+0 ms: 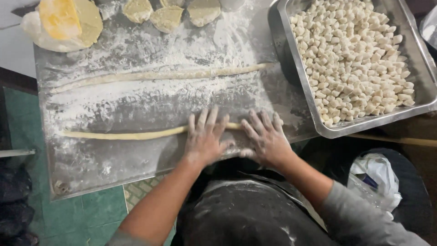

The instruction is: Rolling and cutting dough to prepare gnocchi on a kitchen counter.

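Two floured hands press flat on a thin pale dough rope [123,135] on a floured metal worktop [136,105].
Left hand [205,139] and right hand [266,139] lie open-palmed, gripping nothing; uneven pressure could thin and snap the rope.

Food-preparation area: a dough-working station in a kitchen.

The work surface was a floured metal sheet [136,164], dusted white over most of its area. Two long ropes of dough lay across it, a far rope [159,75] and a near rope [127,135], with both flour-covered hands, the left hand [205,139] and the right hand [266,139], pressed flat on the near rope. Flattened dough rounds [166,17] and a larger yellow dough mass [66,23] sat along the far edge. To the right, a deep steel tray [423,68] held many small cut dough pieces [355,59]. Green floor tiles [86,214] showed at near left.
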